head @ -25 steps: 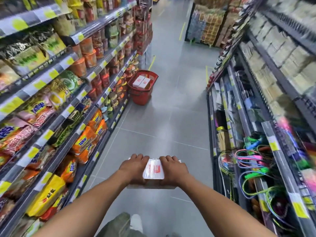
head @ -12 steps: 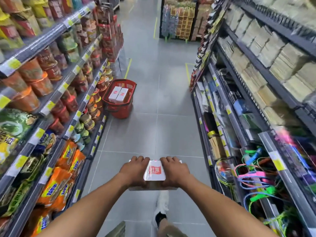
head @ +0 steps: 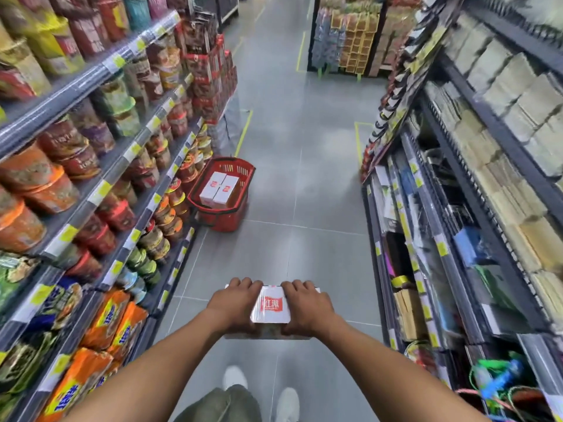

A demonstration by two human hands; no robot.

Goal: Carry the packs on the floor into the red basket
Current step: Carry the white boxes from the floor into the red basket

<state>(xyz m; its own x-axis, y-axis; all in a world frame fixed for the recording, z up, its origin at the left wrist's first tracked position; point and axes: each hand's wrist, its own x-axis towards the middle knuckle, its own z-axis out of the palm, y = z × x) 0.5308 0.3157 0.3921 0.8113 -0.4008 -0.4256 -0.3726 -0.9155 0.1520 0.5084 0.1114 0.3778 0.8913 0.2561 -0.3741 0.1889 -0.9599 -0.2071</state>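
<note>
Shop aisle (head: 307, 184): left hand (head: 234, 306) and right hand (head: 308, 309) grip white pack (head: 271, 305), red basket (head: 226, 221) ahead

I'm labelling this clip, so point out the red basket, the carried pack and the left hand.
red basket (head: 222, 222), head view, near wall
carried pack (head: 271, 307), head view, red label
left hand (head: 234, 306), head view, back of hand

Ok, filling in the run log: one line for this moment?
left hand + right hand: grip pack | red basket: ahead, two packs inside
</note>
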